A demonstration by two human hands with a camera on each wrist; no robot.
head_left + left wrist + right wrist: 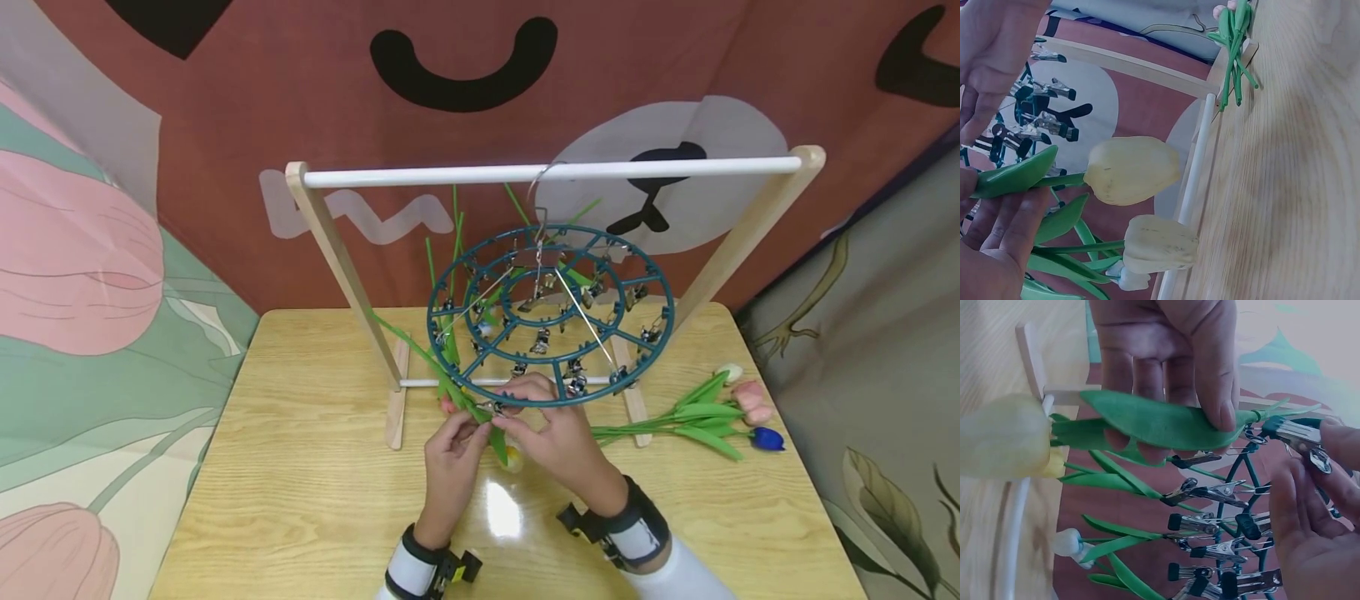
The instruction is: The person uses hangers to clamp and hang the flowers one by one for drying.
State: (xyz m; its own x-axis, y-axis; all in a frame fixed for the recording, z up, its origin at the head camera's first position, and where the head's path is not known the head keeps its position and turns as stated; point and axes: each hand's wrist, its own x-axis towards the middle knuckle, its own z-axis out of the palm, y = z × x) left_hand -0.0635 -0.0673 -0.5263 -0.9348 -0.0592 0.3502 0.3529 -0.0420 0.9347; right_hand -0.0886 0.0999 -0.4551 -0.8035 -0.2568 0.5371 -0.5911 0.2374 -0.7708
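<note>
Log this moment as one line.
left hand: pinches pale tulip by its leaf | right hand: pinches metal clip | round hanger: hangs from white bar | tulip bunch: lies on table, right

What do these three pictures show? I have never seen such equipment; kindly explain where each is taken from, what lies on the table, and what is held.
There is no robot, only a person's bare left hand and right hand. The wide picture is taken from the head, looking down; the other two are from the left and right wrists, which show the scene sideways. On the wooden table stands a wooden frame with a white rod; from it hangs a round rack with metal clips. A bunch of tulips lies on the right. The left hand has a cream tulip in its grip, head downward; the right hand pinches a clip at the rack's edge. Other tulips hang from the rack.
</note>
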